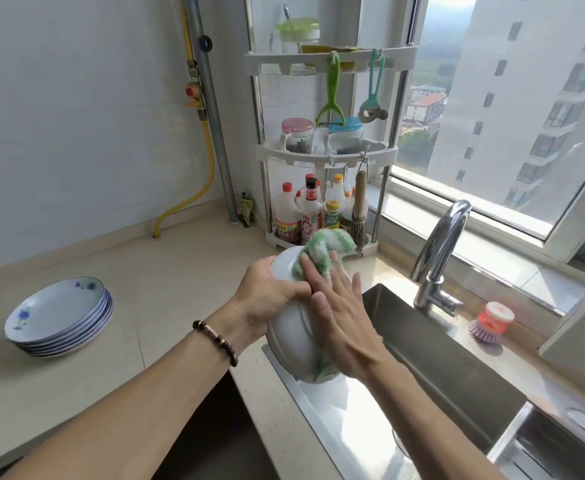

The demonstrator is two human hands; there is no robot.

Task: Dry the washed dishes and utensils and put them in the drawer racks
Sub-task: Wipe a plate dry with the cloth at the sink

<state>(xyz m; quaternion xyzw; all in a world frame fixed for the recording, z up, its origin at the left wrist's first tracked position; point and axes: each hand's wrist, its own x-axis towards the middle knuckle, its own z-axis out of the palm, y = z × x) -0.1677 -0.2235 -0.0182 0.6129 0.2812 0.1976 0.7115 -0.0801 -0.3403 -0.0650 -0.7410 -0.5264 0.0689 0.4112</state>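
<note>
Drying a white plate (289, 271) above the sink's near-left rim (284, 370): my left hand (270, 292) grips its edge while my right hand's (343, 313) spread, straight fingers (319, 275) press the green-and-white cloth (322, 251) flat; I should wipe rim to centre.

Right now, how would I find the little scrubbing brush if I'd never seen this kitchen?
Start at the shiny tap beside the sink. Look just past it along the ledge under the window. The brush sits there alone, with purple bristles, a red body and a white cap, unlike the brown straw brush hanging on the corner rack.
</note>
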